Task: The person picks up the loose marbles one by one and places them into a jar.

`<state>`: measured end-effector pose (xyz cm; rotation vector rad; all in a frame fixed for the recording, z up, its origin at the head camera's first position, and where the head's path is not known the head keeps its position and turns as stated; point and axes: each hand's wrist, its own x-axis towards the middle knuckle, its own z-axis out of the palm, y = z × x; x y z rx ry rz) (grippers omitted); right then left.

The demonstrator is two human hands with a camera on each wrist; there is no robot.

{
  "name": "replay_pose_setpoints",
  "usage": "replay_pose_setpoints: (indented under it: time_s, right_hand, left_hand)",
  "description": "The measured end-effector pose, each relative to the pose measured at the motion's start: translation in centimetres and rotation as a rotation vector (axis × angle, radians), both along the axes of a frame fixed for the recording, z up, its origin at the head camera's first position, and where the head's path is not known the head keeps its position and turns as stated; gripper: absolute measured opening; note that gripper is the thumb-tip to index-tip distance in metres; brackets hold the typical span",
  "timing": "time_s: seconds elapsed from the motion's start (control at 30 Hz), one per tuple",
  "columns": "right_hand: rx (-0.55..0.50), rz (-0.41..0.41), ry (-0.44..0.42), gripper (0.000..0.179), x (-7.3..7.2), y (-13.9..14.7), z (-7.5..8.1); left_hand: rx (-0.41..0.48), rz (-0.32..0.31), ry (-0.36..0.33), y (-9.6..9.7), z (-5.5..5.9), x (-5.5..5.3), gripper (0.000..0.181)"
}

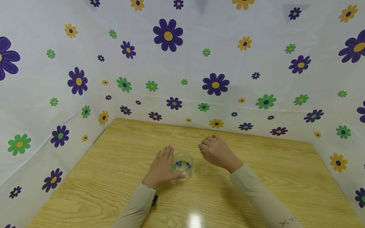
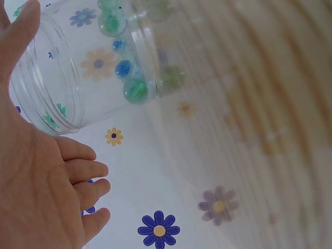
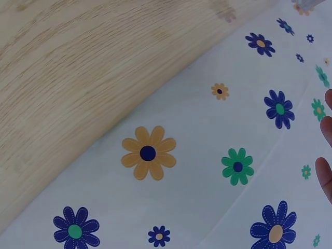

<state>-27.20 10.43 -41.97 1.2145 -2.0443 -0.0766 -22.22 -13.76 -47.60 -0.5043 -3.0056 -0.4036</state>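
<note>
A clear round plastic jar [image 1: 182,178] stands on the table, with several blue and green glass marbles [image 2: 136,91] at its bottom. My left hand [image 1: 161,167] rests against the jar's left side. Its thumb lies across the front of the jar while the other fingers point straight away from me. To the right of the jar and above the table, my right hand [image 1: 217,152] pinches a small dark marble [image 1: 201,149] between thumb and fingertips. Only a few fingertips [image 3: 324,176] of that hand show at the edge of the right wrist view, and the marble is out of sight there.
The table [image 1: 273,177] has a light wood-grain top. White cloth [image 1: 188,63] printed with purple, yellow and green flowers hangs behind it and on both sides. A dark object [image 1: 155,199] shows at the left wrist, by the sleeve.
</note>
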Motion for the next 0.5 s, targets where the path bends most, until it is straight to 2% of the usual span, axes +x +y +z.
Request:
replay_pose_setpoints:
  time_s: [0.2,0.5]
  right_hand:
    - [0.000,0.015,0.026,0.013,0.7,-0.6,0.2]
    - [-0.036,0.087,0.022,0.014,1.7,-1.5,0.3]
  left_hand:
    - [0.006,-0.001,-0.012,-0.1,0.1,0.0,0.117]
    - [-0.001,-0.005,-0.013,-0.1,0.0,0.0,0.118]
